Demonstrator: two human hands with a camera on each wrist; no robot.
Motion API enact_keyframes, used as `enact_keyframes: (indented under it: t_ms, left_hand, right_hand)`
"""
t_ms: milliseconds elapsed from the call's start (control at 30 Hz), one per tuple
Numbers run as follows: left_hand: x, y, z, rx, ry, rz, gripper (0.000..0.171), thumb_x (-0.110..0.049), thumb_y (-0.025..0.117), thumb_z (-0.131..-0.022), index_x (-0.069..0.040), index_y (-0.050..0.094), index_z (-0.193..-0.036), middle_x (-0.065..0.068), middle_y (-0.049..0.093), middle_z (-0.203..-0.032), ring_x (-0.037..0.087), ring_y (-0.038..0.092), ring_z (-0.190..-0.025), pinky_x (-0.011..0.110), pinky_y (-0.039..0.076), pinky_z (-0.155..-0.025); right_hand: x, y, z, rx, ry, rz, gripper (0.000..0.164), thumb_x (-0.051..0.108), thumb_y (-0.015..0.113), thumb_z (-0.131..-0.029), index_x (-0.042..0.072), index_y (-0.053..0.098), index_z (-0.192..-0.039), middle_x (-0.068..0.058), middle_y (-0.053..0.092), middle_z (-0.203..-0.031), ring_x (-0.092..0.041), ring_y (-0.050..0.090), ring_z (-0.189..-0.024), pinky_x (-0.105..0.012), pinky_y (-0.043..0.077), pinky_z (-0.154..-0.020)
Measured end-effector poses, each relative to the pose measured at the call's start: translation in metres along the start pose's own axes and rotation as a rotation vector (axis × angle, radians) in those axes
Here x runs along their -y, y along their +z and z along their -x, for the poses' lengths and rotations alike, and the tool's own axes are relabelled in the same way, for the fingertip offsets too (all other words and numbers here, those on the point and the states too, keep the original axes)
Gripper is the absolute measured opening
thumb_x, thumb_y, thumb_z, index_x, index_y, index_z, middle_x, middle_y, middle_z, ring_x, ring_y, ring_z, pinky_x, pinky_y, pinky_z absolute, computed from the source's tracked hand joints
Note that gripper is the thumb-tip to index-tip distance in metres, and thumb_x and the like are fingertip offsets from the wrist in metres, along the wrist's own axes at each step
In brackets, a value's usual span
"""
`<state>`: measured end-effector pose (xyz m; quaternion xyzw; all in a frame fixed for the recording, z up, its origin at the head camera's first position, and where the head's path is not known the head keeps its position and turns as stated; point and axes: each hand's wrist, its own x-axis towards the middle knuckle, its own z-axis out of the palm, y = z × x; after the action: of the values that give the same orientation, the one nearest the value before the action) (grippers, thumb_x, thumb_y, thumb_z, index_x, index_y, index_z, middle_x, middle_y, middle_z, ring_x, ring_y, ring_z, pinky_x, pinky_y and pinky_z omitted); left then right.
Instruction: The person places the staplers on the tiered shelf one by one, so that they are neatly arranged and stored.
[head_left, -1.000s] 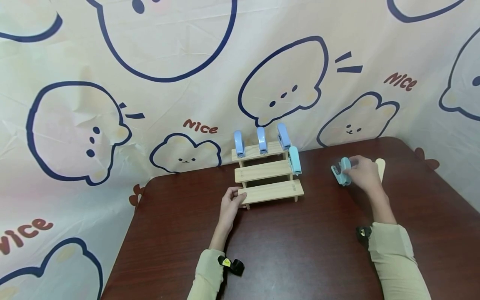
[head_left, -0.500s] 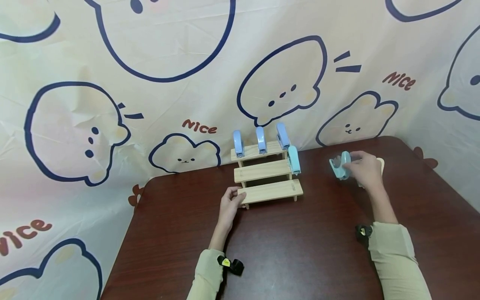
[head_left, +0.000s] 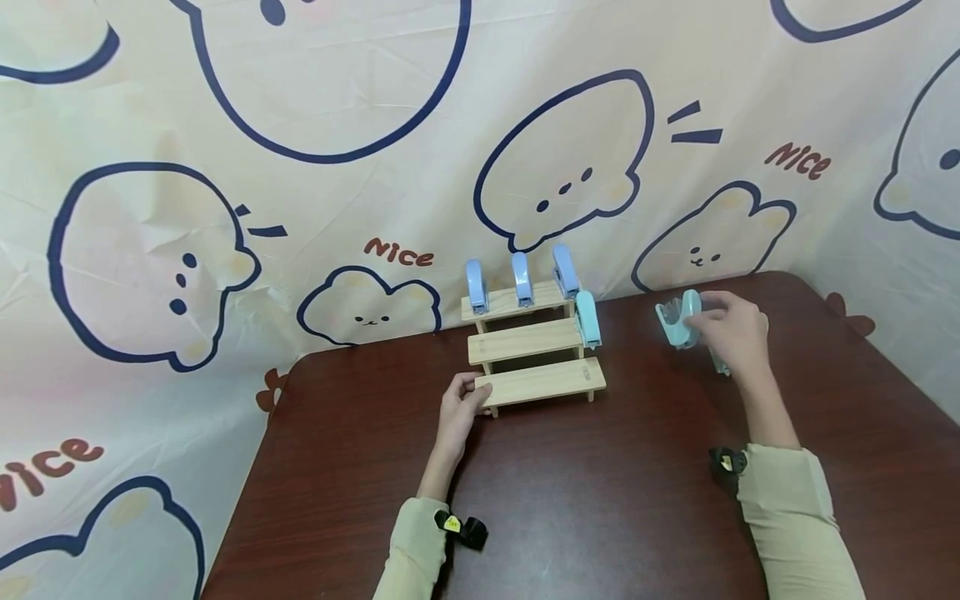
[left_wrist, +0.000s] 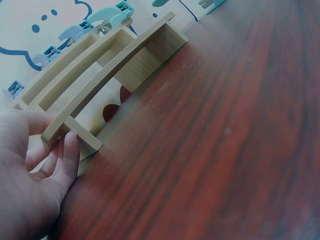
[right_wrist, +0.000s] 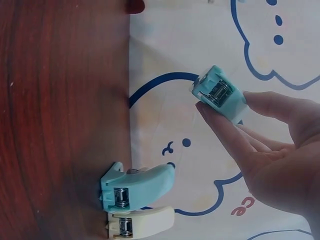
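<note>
One turquoise plastic stapler (right_wrist: 231, 104) is pinched in my right hand (head_left: 737, 333); my left hand (head_left: 457, 410) grips a three-tier wooden rack's (head_left: 542, 382) near left end.

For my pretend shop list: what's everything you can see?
Wooden rack: 1, tan, on table
Blue staplers: 3, light blue, top tier
Rack stapler: 1, teal, middle tier's right end
Held stapler: 1, teal, in right hand
Loose stapler: 1, teal, on table's right
Cream stapler: 1, cream, beside loose stapler
Table: 1, reddish brown, under rack
Cartoon backdrop: at least 1, off-white, behind table
Wrist cameras: 2, black, one per wrist
Sleeves: 2, pale green, on arms
Left hand: 1, gripping the rack's front tier
Right hand: 1, pinching the held stapler
</note>
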<state>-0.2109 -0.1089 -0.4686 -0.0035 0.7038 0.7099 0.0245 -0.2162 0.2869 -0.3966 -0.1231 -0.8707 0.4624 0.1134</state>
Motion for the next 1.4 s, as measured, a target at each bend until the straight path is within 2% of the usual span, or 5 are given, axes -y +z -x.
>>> enact_keyframes:
  t_ms: [300,467,667,1067,1400]
  left_hand:
    - [0.0,0.0,0.0,0.001,-0.001,-0.013,0.028,-0.005,0.065,-0.099,0.008,0.059,-0.123,0.01,0.059,-0.102,0.01,0.06,-0.08,0.033,0.058,-0.077]
    - [0.02,-0.003,-0.013,-0.006,-0.004,-0.009,0.031,-0.007,0.065,-0.1,0.007,0.059,-0.126,0.01,0.06,-0.103,0.011,0.06,-0.08,0.031,0.058,-0.075]
    - [0.034,-0.004,-0.02,-0.02,0.006,-0.004,0.034,-0.013,0.067,-0.1,0.003,0.059,-0.129,0.007,0.059,-0.105,0.01,0.06,-0.082,0.027,0.056,-0.074]
    - [0.034,-0.003,-0.017,-0.022,0.021,0.001,0.033,-0.014,0.068,-0.1,0.003,0.059,-0.127,0.007,0.06,-0.104,0.01,0.061,-0.082,0.026,0.056,-0.073]
    - [0.029,-0.003,-0.018,-0.016,0.001,0.019,0.031,-0.009,0.067,-0.099,0.006,0.06,-0.126,0.004,0.06,-0.1,0.01,0.061,-0.08,0.026,0.056,-0.071]
  right_hand:
    - [0.01,-0.002,0.005,-0.022,-0.001,-0.03,0.056,0.029,0.064,-0.101,-0.003,0.053,-0.146,-0.029,0.068,-0.122,-0.036,0.074,-0.092,-0.022,0.049,-0.067]
    - [0.017,-0.002,0.009,-0.041,-0.017,-0.035,0.057,0.031,0.065,-0.1,-0.002,0.055,-0.145,-0.028,0.068,-0.123,-0.025,0.075,-0.085,-0.02,0.048,-0.067]
    - [0.024,0.0,0.013,-0.042,-0.047,-0.045,0.058,0.032,0.066,-0.1,-0.001,0.054,-0.146,-0.027,0.068,-0.124,-0.036,0.073,-0.096,-0.014,0.048,-0.063]
    - [0.032,0.001,0.017,-0.052,-0.081,-0.082,0.055,0.031,0.067,-0.1,0.0,0.056,-0.145,-0.027,0.07,-0.12,-0.022,0.071,-0.092,-0.011,0.049,-0.065]
    - [0.04,0.002,0.022,-0.06,-0.065,-0.121,0.055,0.032,0.066,-0.1,0.002,0.056,-0.146,-0.027,0.069,-0.124,-0.031,0.071,-0.101,-0.011,0.05,-0.069]
